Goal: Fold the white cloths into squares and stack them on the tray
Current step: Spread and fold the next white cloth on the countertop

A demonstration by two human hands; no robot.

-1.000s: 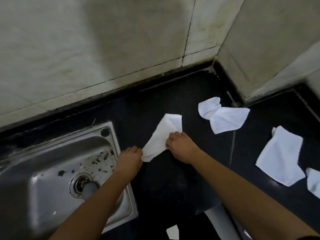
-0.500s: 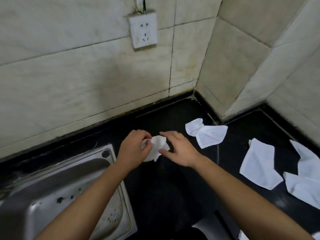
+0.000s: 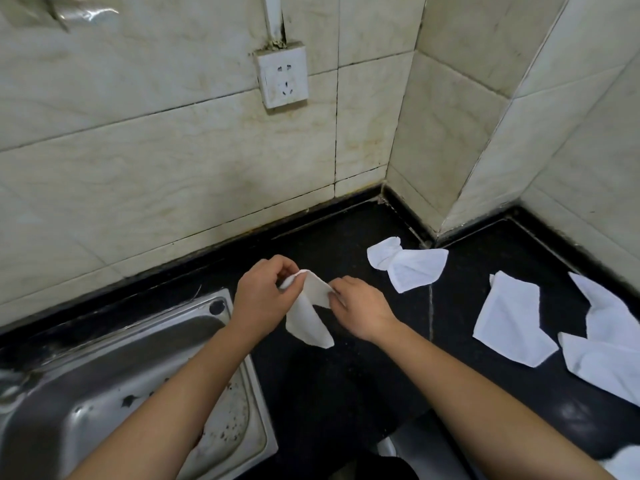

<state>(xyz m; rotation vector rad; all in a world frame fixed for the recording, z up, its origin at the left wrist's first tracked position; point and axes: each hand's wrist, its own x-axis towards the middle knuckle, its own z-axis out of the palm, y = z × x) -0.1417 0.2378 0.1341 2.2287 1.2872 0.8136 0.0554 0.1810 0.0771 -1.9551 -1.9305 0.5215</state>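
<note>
A small white cloth (image 3: 308, 313) hangs above the black counter (image 3: 346, 375), held between both hands. My left hand (image 3: 261, 297) pinches its upper left corner. My right hand (image 3: 360, 308) pinches its right edge, and the lower part droops down. Three more white cloths lie loose on the counter: a crumpled cloth (image 3: 408, 263) near the wall corner, a flat cloth (image 3: 509, 323) to the right, and an unfolded cloth (image 3: 602, 344) at the far right edge. No tray is in view.
A steel sink (image 3: 114, 386) with dark specks sits at the lower left, its rim just under my left forearm. Tiled walls close the back and right, with a wall socket (image 3: 284, 79) above. A white scrap (image 3: 627, 462) shows at the bottom right.
Both hands have lifted the cloth off the counter and bunched it, then drawn it apart so it hangs between them. The camera has tilted up, showing the socket.
</note>
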